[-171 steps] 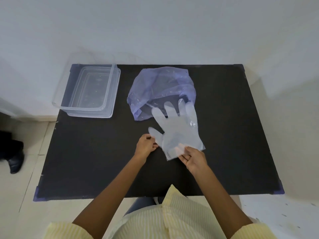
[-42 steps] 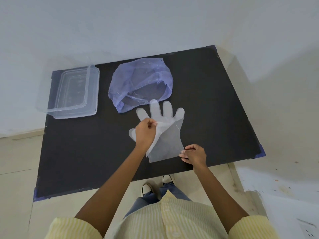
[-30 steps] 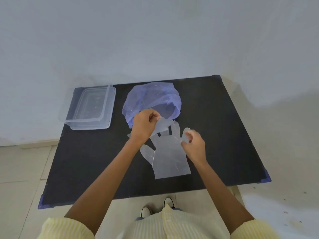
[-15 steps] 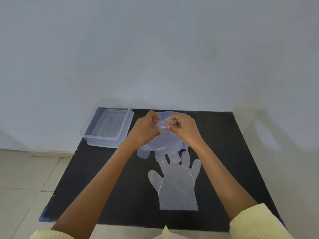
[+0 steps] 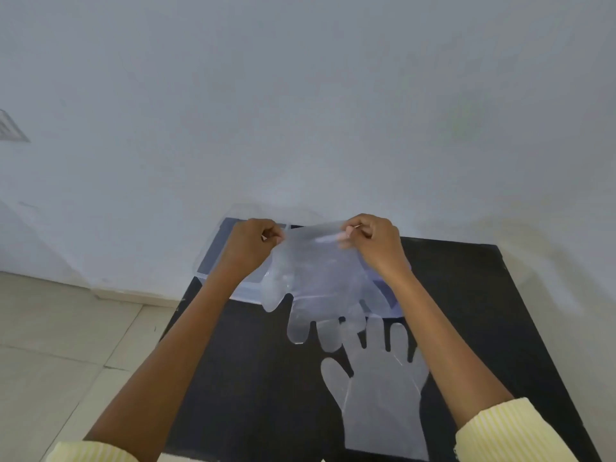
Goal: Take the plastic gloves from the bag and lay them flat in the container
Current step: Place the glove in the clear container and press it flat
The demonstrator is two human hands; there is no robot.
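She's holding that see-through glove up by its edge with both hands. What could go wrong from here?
The held glove hangs limp from the left hand and right hand, fingers dangling, so it may fold or crease instead of lying flat in the container. Its dangling fingers hang close to the second glove on the table and might drag it.

Illumination soft, even daylight; wall uniformly lit. Faint shadows beside the table. Slight motion softness overall. Wide-angle bending at edges.
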